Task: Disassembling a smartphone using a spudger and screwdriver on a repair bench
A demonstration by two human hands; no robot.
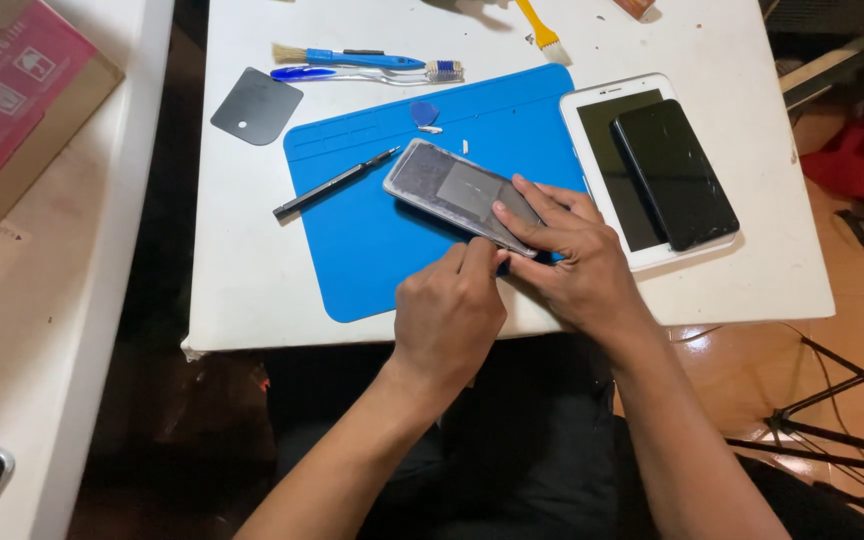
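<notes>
Surface: white table [252,290] is carrying a blue work mat [372,250], with dark floor showing at 9 o'clock of it.
Phone: grey opened phone body [457,192] is lying tilted over the mat, its long axis running from 10 o'clock down to 4 o'clock.
Right hand: right hand [577,265] is clamping the phone's lower end, fingers spreading over its top face, pinning it.
Left hand: left hand [449,310] is sitting at 7 o'clock of the phone, fingertips narrowing in a pinch at the lower edge; whether a small tool is inside, I cannot tell.
Key relation: phone is lying up and away at 1 o'clock from the left hand, which is working its near corner.
Nearby: black pen-like tool [337,183] at 9 o'clock of the phone, white tablet [602,110] with a dark phone [674,172] on it at 3 o'clock, brushes [362,65] at 12 o'clock.
</notes>
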